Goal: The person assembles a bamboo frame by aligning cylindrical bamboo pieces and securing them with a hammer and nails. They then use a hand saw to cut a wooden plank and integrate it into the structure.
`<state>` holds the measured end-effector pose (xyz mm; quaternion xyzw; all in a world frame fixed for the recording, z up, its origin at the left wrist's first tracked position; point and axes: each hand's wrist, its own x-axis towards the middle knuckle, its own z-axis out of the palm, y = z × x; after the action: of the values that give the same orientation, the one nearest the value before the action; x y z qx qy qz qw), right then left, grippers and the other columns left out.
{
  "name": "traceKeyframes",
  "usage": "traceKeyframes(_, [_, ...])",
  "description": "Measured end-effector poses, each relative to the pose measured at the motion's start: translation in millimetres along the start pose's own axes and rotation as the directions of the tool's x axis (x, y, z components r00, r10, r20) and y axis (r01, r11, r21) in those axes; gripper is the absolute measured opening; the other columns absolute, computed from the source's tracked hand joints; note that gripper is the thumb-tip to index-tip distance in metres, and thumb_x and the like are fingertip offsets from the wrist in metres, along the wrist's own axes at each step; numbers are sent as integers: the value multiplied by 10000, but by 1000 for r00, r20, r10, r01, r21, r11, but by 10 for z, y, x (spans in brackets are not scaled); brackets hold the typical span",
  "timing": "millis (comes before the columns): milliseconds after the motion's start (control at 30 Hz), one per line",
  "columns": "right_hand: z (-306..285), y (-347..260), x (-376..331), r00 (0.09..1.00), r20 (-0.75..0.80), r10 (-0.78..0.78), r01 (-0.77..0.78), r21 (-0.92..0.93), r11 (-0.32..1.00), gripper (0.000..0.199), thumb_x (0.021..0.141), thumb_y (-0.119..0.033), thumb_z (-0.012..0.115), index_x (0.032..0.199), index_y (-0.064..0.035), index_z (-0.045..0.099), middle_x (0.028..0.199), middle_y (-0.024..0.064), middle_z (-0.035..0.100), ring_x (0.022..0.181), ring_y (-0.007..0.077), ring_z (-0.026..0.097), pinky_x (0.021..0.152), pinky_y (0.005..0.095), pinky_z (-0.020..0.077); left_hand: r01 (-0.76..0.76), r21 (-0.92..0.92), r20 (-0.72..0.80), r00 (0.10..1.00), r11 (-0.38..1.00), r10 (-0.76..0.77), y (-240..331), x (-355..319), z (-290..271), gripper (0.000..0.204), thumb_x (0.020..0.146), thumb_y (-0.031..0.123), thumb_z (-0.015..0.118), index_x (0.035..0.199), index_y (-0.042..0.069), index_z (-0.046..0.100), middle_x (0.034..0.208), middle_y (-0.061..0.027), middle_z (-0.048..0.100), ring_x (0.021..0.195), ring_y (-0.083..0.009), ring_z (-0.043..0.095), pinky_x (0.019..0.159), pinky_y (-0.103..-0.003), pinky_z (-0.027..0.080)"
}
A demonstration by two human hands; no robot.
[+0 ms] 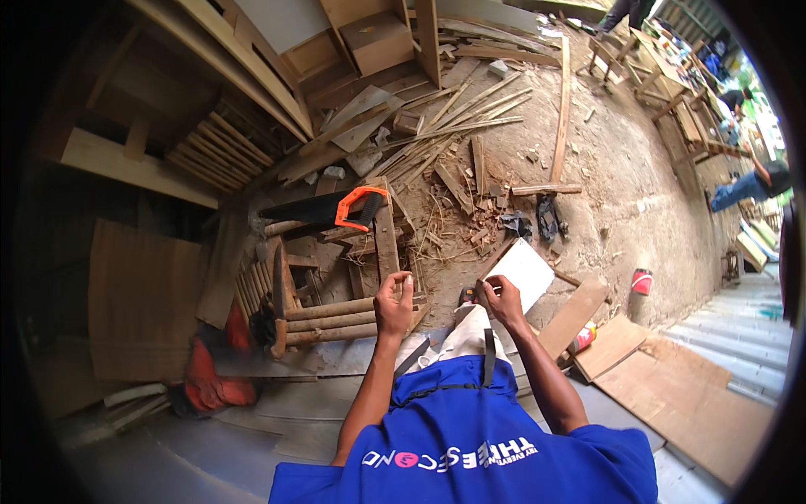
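Observation:
My left hand (393, 306) is closed above my lap, fingers curled in with the thumb on top. What it holds, if anything, is too small to make out. To its right, my right hand (503, 301) is also closed in a pinch. It overlaps the lower edge of a white board (531, 267); I cannot tell if it touches it. A handsaw with an orange and black handle (363, 207) lies across a wooden frame (385, 244) ahead of my left hand. Round wooden bars (332, 323) of that frame lie just left of my left hand.
Offcuts and long strips (478, 118) litter the dirt floor ahead. Wooden cabinets (378, 46) stand at the far left. Plywood sheets (672, 395) and a red and white can (641, 281) lie to the right. Another person in jeans (739, 191) is at the far right near workbenches.

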<state>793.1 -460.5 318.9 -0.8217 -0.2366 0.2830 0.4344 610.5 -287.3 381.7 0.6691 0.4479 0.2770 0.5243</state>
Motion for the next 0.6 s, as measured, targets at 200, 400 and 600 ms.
traceKeyframes(200, [16,-315,587,990,49,-131,128,51,990,241,916,-192,628,1021,25,631,894,132,698,786,187,668,719,303,524,37,-44,-103,994,998,-41,212,66,-19,173,923,162,605,1006,17,651,873,-43,673,784,-106,604,707,-263,478])
traceKeyframes(400, [339,-697,751,981,87,-171,156,161,975,236,921,-189,617,1028,21,620,914,161,699,824,236,687,742,338,527,50,-187,-147,986,981,-79,82,207,-172,167,953,163,574,1031,27,630,877,7,631,758,-49,552,660,-219,452])
traceKeyframes(600, [478,-699,936,971,163,-173,156,108,982,246,921,-191,614,1046,21,618,920,156,698,842,229,687,749,324,528,111,-319,-119,981,941,-156,-130,472,-185,155,966,144,554,1039,29,629,889,-3,643,808,-49,559,730,-206,451])
